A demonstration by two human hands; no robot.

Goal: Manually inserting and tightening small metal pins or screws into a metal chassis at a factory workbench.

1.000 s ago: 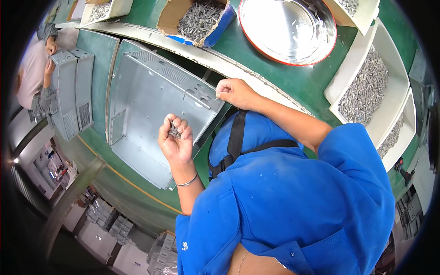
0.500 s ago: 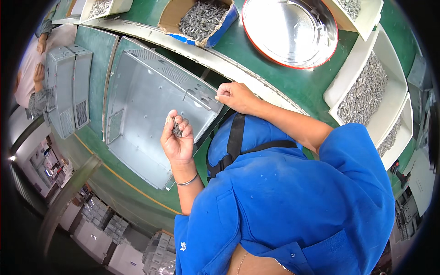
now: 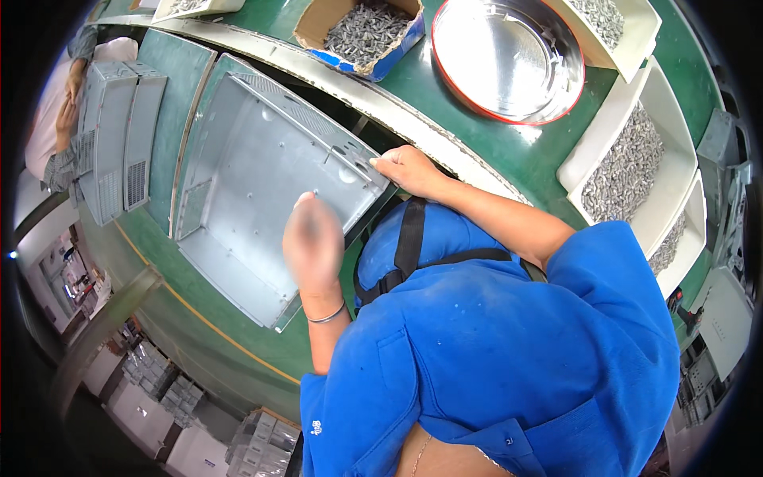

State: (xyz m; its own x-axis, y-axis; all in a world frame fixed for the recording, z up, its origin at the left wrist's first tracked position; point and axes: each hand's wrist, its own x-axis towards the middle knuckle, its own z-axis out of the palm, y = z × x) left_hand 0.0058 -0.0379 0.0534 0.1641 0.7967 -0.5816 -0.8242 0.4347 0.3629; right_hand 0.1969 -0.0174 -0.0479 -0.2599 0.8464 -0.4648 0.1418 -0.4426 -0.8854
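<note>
An open grey sheet-metal case [image 3: 262, 171] lies in front of me, with vent slots and round holes along one wall. My left hand [image 3: 312, 242] is over its near edge, palm up and smeared by motion. A dark grey patch in the curled palm matches the small grey metal pieces seen there half a second ago. Beside the case's right corner, my right hand [image 3: 409, 171] is closed in a pinch, fingertips at the rim. Whatever is between those fingertips is too small to make out.
A cardboard box of grey metal pieces [image 3: 306, 36] and a red-rimmed round metal tray [image 3: 438, 67] stand beyond the case. White bins [image 3: 572, 163] of similar pieces line the right. At far left, another person's hands [image 3: 67, 115] are near stacked metal cases [image 3: 107, 147].
The view has shifted slightly. My right hand's fingertips have come to the case's rim. My left hand has turned into a blur, staying over the near edge.
</note>
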